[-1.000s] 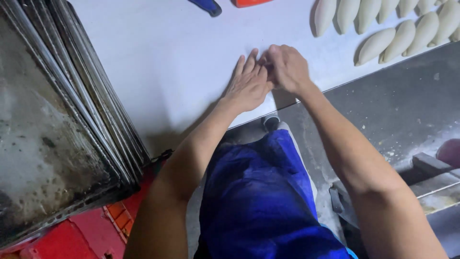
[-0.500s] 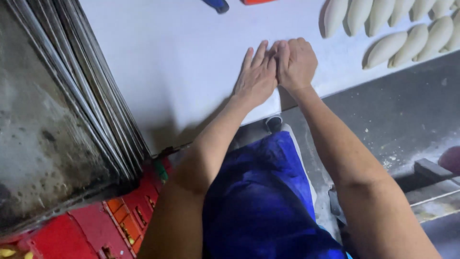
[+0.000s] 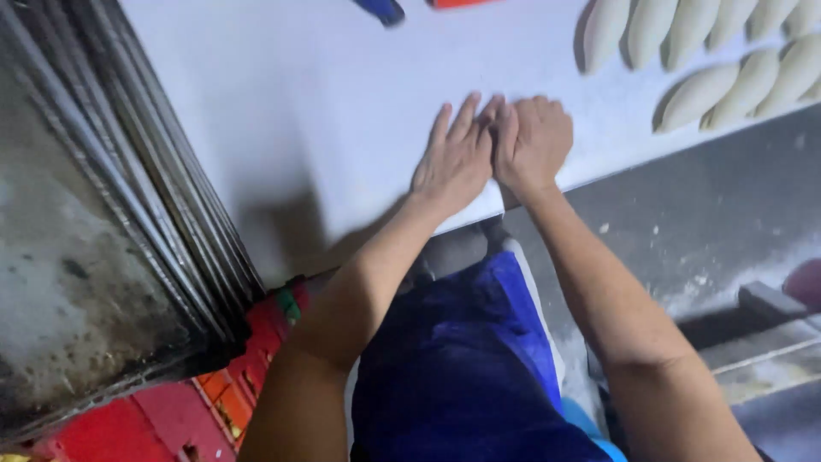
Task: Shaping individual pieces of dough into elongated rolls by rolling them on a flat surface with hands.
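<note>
My left hand (image 3: 453,158) lies flat on the white table (image 3: 325,103) near its front edge, fingers stretched forward and close together. My right hand (image 3: 532,141) presses down right beside it, touching it, with its fingers curled under. Whatever lies beneath the palms is hidden. Several pale, elongated dough pieces (image 3: 701,94) lie in rows on the table at the far right, well apart from both hands.
A stack of dark, worn metal trays (image 3: 103,222) stands at the left against the table. Below it is a red crate (image 3: 128,419). A blue tool (image 3: 380,10) and a red object (image 3: 457,3) lie at the table's far edge. The grey floor (image 3: 710,222) is dusted with flour.
Both hands have slid forward over the table, away from its edge, staying side by side. The left fingers have drawn closer together.
</note>
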